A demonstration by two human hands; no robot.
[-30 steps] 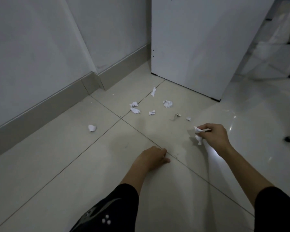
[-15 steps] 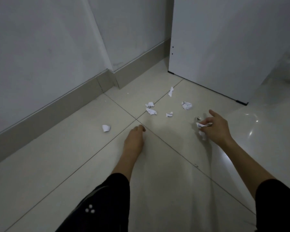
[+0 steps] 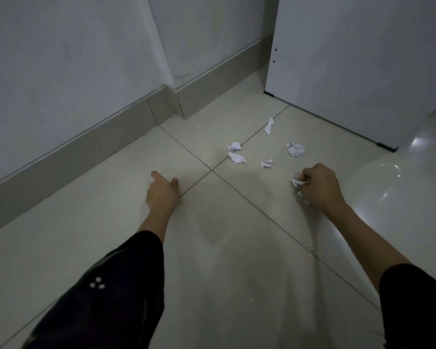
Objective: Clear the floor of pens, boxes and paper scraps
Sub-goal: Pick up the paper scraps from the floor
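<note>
Several white paper scraps lie on the pale floor tiles: a thin strip (image 3: 269, 125), two flat bits (image 3: 234, 146) (image 3: 237, 157), a small piece (image 3: 266, 163) and a crumpled ball (image 3: 296, 149). My right hand (image 3: 320, 187) hovers just below and right of them, fingers closed on collected paper scraps (image 3: 298, 183). My left hand (image 3: 161, 191) rests palm down on the floor at the left, over the spot where a lone scrap lay. That scrap is hidden, and I cannot tell whether the hand grips it.
A grey skirting board (image 3: 91, 152) and wall run along the left and back. A white cabinet panel (image 3: 350, 71) stands on the floor at the back right, close behind the scraps. Glossy floor (image 3: 400, 185) stretches to the right.
My left hand slid forward and left until it covered the lone scrap. My right hand closed its fingers, and the small bit beside it is gone from the floor. The view moved closer.
</note>
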